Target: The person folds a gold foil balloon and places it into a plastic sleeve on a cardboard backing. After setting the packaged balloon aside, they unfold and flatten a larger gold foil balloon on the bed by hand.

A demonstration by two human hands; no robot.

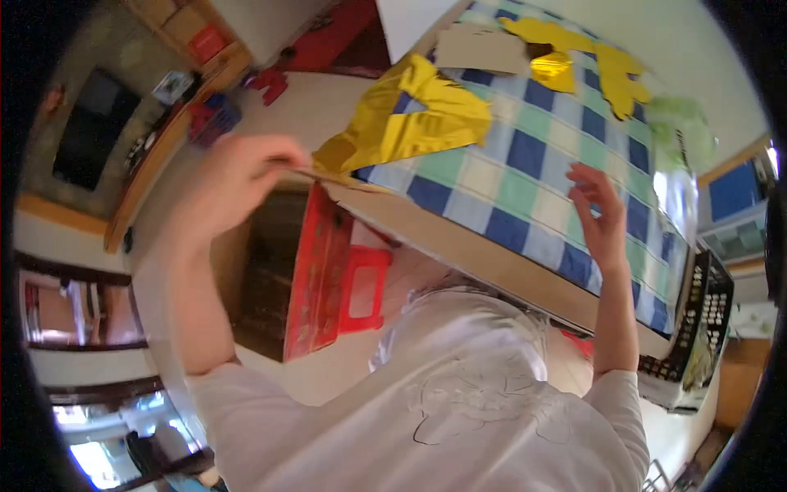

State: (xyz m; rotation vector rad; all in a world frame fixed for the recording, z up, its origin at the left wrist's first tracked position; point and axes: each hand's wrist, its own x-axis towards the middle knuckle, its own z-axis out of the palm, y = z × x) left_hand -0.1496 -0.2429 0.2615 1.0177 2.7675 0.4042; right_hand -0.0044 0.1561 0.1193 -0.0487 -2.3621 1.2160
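My left hand [246, 176] is closed on the near corner of a crumpled yellow foil sheet [414, 115], pinching it together with a thin brown cardboard edge [348, 182] at the table's rim. The sheet lies partly on the blue, green and white checkered cloth [525, 176] and hangs over its edge. My right hand [597, 215] hovers over the cloth further right with fingers spread, holding nothing. My white shirt fills the bottom of the view.
A brown cardboard piece [479, 49], yellow cut-outs [611, 70] and a shiny gold scrap [554, 70] lie at the far end of the table. A green plastic bag [684, 123] sits at the right. A red stool [365, 289] and a red flat panel [316, 271] stand below the table; a black crate [707, 324] is at right.
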